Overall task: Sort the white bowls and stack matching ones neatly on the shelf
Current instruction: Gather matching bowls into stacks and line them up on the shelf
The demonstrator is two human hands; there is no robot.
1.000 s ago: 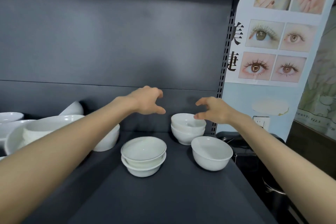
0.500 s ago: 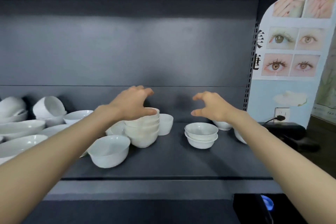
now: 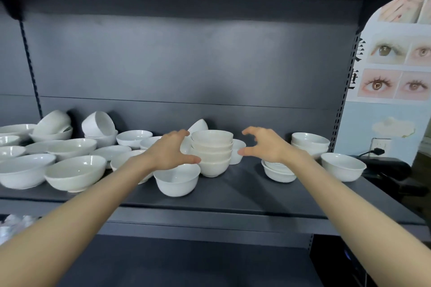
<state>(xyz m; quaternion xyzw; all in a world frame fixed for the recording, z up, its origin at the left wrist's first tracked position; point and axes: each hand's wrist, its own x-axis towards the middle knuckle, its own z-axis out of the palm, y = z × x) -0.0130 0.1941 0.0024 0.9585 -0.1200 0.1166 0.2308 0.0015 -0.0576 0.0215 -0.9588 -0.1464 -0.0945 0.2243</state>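
A stack of several small white bowls [image 3: 212, 152] stands mid-shelf on the dark grey shelf [image 3: 233, 196]. My left hand [image 3: 171, 151] hovers open just left of the stack, thumb near its lower bowls. My right hand [image 3: 268, 145] is open to the stack's right, a short gap away, holding nothing. A single bowl [image 3: 177, 179] sits in front of the stack under my left hand. A short stack [image 3: 278, 171] lies partly hidden under my right wrist. Another stack [image 3: 310, 144] and a lone bowl [image 3: 342, 166] stand at the right end.
Many wider white bowls and plates [image 3: 74, 172] crowd the shelf's left half, some tipped on their sides [image 3: 99, 123] at the back. A poster [image 3: 396, 65] and a wall socket [image 3: 379, 147] are to the right. A dark appliance [image 3: 387, 170] sits beyond the shelf end.
The view has pulled back and swung left, showing the crowded left side of the shelf. Both hands now flank the tall middle stack instead of the right-hand bowls.
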